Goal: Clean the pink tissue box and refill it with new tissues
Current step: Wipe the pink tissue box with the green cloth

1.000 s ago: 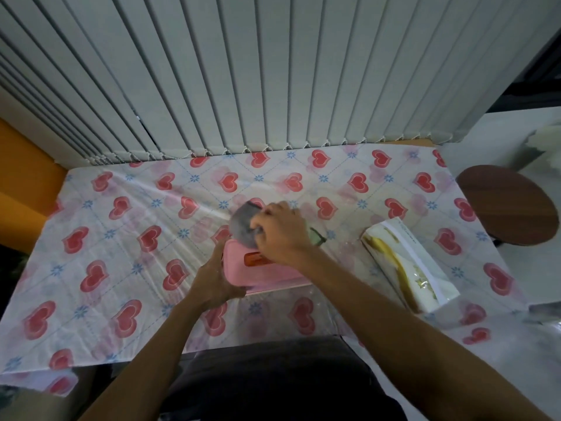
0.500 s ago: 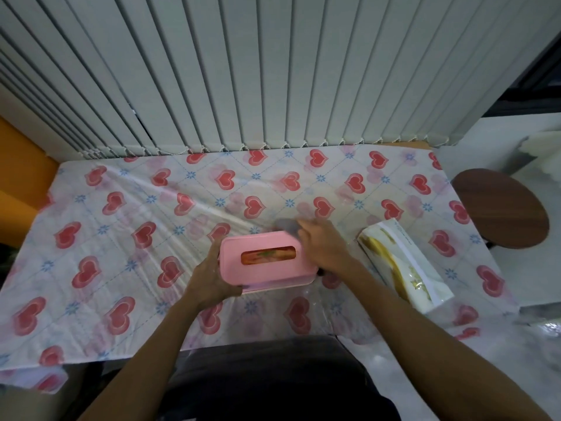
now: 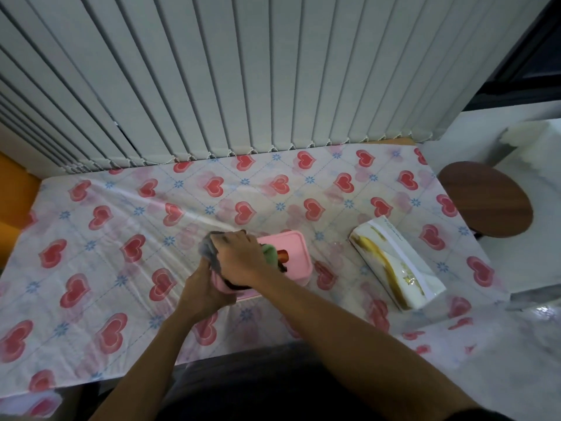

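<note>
At frame centre, we are gripping the pink tissue box on the heart-print tablecloth with our left hand; our right hand is clenching a grey cloth against its left end. The new tissue pack is lying well right.

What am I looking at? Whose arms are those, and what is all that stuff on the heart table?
The picture comes from a camera worn on a person's head, looking down, so the arms are theirs. The left hand steadies a pink tissue box while the right hand rubs it with a grey cloth. The box sits on a table with a heart-patterned tablecloth. To the right lies a new pack of tissues, not yet opened as far as I can see. A round brown stool stands beside the table, and grey blinds hang behind.
</note>
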`<state>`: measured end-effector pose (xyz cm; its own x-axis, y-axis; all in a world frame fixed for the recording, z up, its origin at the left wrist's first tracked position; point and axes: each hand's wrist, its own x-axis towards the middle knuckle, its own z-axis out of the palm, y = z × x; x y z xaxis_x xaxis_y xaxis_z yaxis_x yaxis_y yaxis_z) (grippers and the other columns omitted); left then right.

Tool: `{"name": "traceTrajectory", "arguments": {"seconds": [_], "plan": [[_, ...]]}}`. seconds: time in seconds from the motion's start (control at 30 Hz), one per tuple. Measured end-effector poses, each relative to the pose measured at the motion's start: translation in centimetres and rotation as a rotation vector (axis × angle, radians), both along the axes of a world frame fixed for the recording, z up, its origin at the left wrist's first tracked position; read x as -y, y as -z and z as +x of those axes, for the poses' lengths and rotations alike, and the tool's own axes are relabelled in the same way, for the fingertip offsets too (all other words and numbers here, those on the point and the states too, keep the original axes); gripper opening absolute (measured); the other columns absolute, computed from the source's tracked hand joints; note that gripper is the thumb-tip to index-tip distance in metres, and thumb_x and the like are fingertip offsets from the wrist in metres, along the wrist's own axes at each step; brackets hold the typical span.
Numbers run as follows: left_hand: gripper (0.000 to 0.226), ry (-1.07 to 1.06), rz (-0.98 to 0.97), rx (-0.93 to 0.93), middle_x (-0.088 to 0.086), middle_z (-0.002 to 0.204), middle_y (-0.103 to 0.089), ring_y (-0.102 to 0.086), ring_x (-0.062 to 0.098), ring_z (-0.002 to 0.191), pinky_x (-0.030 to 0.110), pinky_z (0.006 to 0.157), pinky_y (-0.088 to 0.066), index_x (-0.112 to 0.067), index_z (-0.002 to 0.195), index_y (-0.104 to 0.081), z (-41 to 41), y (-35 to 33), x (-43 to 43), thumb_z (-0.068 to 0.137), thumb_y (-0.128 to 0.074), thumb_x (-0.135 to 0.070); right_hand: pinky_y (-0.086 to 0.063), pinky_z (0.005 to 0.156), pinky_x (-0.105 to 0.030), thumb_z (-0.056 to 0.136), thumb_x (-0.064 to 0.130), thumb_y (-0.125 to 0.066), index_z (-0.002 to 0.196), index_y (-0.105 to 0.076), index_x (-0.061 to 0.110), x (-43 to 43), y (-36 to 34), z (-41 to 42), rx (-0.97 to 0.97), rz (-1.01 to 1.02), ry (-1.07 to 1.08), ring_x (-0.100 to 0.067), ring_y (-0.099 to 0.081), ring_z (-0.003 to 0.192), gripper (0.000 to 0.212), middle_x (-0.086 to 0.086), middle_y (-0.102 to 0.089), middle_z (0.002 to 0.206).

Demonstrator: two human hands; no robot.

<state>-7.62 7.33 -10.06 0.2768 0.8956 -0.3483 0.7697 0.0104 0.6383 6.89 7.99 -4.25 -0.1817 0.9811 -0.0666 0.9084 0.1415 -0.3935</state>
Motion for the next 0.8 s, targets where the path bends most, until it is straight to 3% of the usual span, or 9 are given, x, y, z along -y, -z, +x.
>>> {"name": "traceTrajectory", "arguments": {"seconds": [0.13, 0.27, 0.4, 0.5, 0.6, 0.73, 0.8], "plan": [[0.116, 0.045, 0.044, 0.083, -0.012, 0.104, -0.061, -0.065, 0.012, 0.089, 0.029, 0.064, -0.06, -0.035, 0.143, -0.024, 0.1, -0.5, 0.1, 0.047, -0.09, -0.031, -0.047, 0.096, -0.047, 0.093, 0.023, -0.052, 0.119, -0.054, 0.018, -0.6, 0.9, 3.2, 0.035, -0.003, 0.027, -0.023, -0.058, 0.096, 0.027, -0.002, -0.063, 0.101], [0.113, 0.059, 0.086, 0.161, -0.021, 0.112, -0.057, -0.061, 0.003, 0.095, 0.026, 0.065, -0.056, -0.047, 0.138, -0.027, 0.1, -1.2, 0.4, 0.045, -0.09, -0.039, -0.049, 0.092, -0.044, 0.093, 0.017, -0.049, 0.132, -0.045, 0.031, -0.1, 0.9, 8.6, 0.021, -0.056, 0.135, -0.02, -0.059, 0.09, 0.042, 0.002, -0.063, 0.093], [0.11, 0.068, 0.099, 0.192, -0.019, 0.116, -0.058, -0.063, 0.008, 0.101, 0.033, 0.073, -0.06, -0.042, 0.138, -0.029, 0.2, -1.3, 0.5, 0.047, -0.092, -0.036, -0.053, 0.081, -0.037, 0.102, 0.021, -0.041, 0.129, -0.047, 0.025, 0.7, 0.9, 14.0, 0.0, -0.171, 0.216, -0.017, -0.06, 0.087, 0.028, -0.002, -0.064, 0.102], [0.108, 0.069, 0.092, 0.221, -0.017, 0.117, -0.06, -0.064, 0.009, 0.103, 0.033, 0.074, -0.061, -0.041, 0.136, -0.03, 0.4, -1.7, 0.6, 0.048, -0.091, -0.035, -0.045, 0.071, -0.029, 0.101, 0.02, -0.043, 0.12, -0.052, 0.018, 0.6, -0.2, 16.4, 0.009, -0.325, 0.3, -0.014, -0.055, 0.078, 0.021, -0.006, -0.064, 0.106], [0.105, 0.081, 0.094, 0.223, -0.019, 0.117, -0.058, -0.063, 0.007, 0.104, 0.027, 0.074, -0.06, -0.041, 0.134, -0.031, 0.4, -2.0, 0.7, 0.048, -0.09, -0.039, -0.047, 0.074, -0.03, 0.1, 0.021, -0.043, 0.122, -0.056, 0.021, 0.1, -2.4, 15.2, -0.028, -0.259, 0.343, -0.015, -0.055, 0.081, 0.025, 0.0, -0.062, 0.104], [0.103, 0.085, 0.072, 0.175, -0.023, 0.111, -0.054, -0.061, 0.002, 0.096, 0.021, 0.069, -0.055, -0.043, 0.134, -0.03, 0.6, -2.2, 0.6, 0.048, -0.087, -0.045, -0.053, 0.071, -0.024, 0.095, 0.024, -0.053, 0.123, -0.057, 0.023, 2.1, -4.8, 8.0, -0.186, -0.139, 0.13, -0.013, -0.062, 0.082, 0.028, 0.002, -0.064, 0.097], [0.093, 0.077, 0.071, 0.128, -0.021, 0.101, -0.056, -0.064, 0.007, 0.091, 0.018, 0.065, -0.054, -0.04, 0.133, -0.033, 0.6, -2.1, 0.5, 0.055, -0.084, -0.045, -0.055, 0.076, -0.035, 0.092, 0.024, -0.057, 0.127, -0.056, 0.021, 3.7, -4.2, 4.0, -0.194, -0.194, -0.002, -0.021, -0.062, 0.09, 0.035, -0.003, -0.061, 0.107]]}}
